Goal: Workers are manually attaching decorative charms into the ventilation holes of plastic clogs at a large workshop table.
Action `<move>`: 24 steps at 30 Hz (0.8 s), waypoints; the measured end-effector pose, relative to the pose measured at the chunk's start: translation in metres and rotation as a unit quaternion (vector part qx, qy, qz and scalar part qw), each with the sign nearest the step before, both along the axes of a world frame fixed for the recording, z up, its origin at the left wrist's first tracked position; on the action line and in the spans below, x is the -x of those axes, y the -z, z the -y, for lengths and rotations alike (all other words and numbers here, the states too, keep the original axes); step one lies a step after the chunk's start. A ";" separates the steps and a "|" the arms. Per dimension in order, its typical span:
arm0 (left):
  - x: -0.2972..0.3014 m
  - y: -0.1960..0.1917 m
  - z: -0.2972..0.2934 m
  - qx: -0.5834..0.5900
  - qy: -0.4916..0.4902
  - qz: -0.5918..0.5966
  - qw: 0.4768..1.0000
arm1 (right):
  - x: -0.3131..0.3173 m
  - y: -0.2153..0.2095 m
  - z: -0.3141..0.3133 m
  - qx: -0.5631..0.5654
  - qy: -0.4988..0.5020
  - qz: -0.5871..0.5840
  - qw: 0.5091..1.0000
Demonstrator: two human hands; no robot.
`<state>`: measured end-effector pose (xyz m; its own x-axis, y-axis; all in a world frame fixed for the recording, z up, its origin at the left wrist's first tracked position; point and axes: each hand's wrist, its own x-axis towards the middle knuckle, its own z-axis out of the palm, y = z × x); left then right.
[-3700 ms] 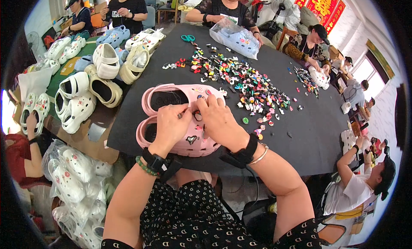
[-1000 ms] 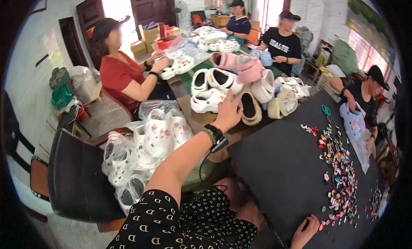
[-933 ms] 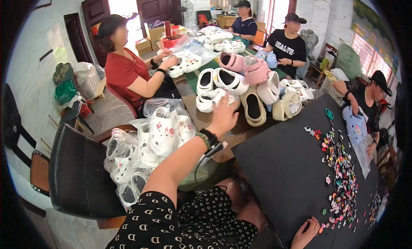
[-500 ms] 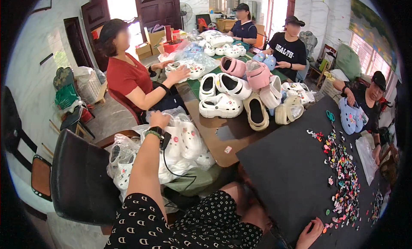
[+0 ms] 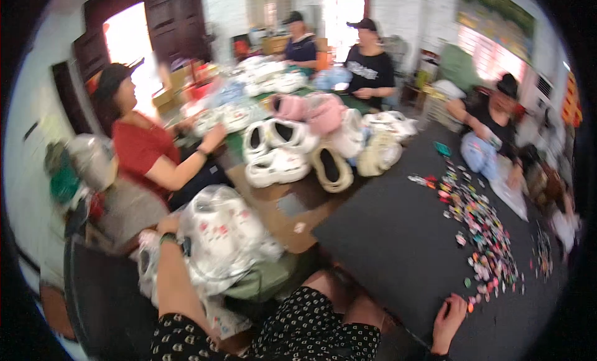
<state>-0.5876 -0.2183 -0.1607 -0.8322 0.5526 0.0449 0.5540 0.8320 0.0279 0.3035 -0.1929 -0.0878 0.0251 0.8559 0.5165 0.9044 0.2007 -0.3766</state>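
My left hand (image 5: 168, 225), blurred, reaches to a heap of white clogs (image 5: 217, 221) in clear plastic bags at the lower left. Its fingers are too smeared to show whether they grip a bag. The bagged clogs bear small red decorations. On the black table at the lower right rests my right hand (image 5: 450, 314), fingers loosely curved and thumb apart, holding nothing. Beside its fingertips spreads a long strip of colourful shoe charms (image 5: 485, 236).
White, pink and beige clogs (image 5: 277, 168) crowd the middle table. A person in red (image 5: 146, 149) handles white clogs at left. Two people sit at the far side. At right, another person (image 5: 497, 121) has blue clogs (image 5: 479, 154) beside a clear bag (image 5: 510, 196). Black chair (image 5: 106, 286) stands lower left.
The view has swung to the right. My left hand has come back toward me and left, and the bagged clogs look nearer. My right hand stays by the charms.
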 end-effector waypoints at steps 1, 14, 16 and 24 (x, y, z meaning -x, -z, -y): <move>-0.028 0.018 -0.027 -0.057 -0.072 -0.009 0.996 | -0.008 0.001 0.005 -0.012 0.048 0.026 0.998; -0.266 -0.070 -0.196 -0.070 0.598 0.081 0.794 | -0.019 -0.004 0.011 -0.067 0.073 0.016 0.995; -0.310 -0.090 -0.196 -0.076 0.628 0.106 0.767 | -0.018 -0.004 0.015 -0.041 0.089 0.031 0.995; -0.382 -0.164 -0.149 -0.105 0.662 0.182 0.719 | -0.021 -0.006 0.023 -0.027 0.093 0.032 0.995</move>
<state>-0.2053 -0.0694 0.0030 0.4405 0.8842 0.1555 0.7812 -0.4629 0.4189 0.3241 -0.2164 -0.0815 0.1466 0.8104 0.5673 0.9493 0.0459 -0.3109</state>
